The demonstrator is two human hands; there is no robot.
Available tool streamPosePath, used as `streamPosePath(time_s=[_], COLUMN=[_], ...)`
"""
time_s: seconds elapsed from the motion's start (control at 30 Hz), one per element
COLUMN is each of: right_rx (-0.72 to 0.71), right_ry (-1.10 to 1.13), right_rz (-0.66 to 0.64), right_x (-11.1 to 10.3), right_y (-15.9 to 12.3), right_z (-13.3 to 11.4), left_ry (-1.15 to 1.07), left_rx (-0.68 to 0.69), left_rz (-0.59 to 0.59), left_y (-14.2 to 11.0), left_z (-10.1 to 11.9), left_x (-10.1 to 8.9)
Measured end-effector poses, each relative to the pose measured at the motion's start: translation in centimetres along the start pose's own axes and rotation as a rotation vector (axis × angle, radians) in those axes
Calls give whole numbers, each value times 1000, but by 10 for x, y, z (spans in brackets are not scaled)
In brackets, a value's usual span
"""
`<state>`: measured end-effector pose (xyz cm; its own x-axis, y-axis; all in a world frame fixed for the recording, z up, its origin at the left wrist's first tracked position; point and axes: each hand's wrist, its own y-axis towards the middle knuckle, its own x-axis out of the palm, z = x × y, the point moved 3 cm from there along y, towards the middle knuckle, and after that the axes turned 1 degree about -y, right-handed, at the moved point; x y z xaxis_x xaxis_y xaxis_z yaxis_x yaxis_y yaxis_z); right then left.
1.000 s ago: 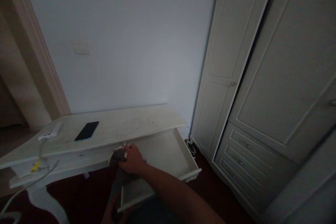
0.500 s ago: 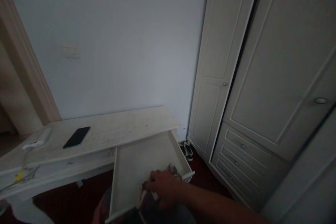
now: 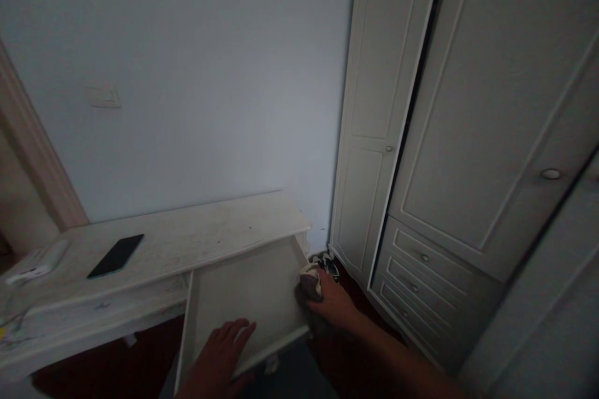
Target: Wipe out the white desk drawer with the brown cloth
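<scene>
A white drawer (image 3: 255,290) stands pulled out of the white table, and its inside is bare. My right hand (image 3: 334,302) grips a crumpled dark cloth with pale trim (image 3: 311,280) at the drawer's right side. The cloth covers part of that side wall and hangs down below my fingers. My left hand (image 3: 222,349) is at the drawer's front left, its fingers stretched out over the interior and nothing in them. Whether it touches the front panel I cannot make out.
On the white table (image 3: 187,224) lie a dark phone (image 3: 116,255) and a white device with a cable (image 3: 40,262). A grey-white wardrobe (image 3: 365,199) with small drawers rises at the right. Shoes (image 3: 330,265) sit on the dark red floor between them.
My right hand has lifted the cloth from the drawer and carried it to the right side. My left hand has come up over the drawer's front. The view has turned slightly right.
</scene>
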<state>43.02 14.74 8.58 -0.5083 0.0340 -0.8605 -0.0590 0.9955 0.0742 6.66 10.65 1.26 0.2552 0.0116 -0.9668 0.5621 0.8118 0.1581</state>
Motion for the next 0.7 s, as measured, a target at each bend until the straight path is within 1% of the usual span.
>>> streamPosePath(time_s=[0.03, 0.07, 0.13, 0.2, 0.37, 0.43, 0.5, 0.6, 0.7], right_rx=[18, 27, 22, 25, 85, 121, 165, 240, 276], right_ry=[-12, -21, -29, -19, 26, 53, 84, 140, 219], right_rz=[-33, -38, -6, 46, 151, 168, 153, 83, 30], right_x=[5, 7, 8, 6, 4, 3, 4, 4, 3], right_y=[7, 14, 30, 47, 100, 122, 139, 151, 145], right_z=[0, 0, -3, -8, -30, -36, -37, -31, -19], left_ry=[-22, -46, -97, -145, -202, -209, -206, -196, -203], left_rx=[-31, -55, -94, -118, -156, -158, -165, -193, -184], left_rz=[-68, -137, -253, -314, -396, -416, -420, -408, -396], left_y=[3, 5, 5, 5, 7, 8, 8, 6, 5], left_z=[3, 6, 11, 18, 32, 37, 39, 38, 36], left_x=[0, -1, -5, -13, -34, -40, -44, -44, -40])
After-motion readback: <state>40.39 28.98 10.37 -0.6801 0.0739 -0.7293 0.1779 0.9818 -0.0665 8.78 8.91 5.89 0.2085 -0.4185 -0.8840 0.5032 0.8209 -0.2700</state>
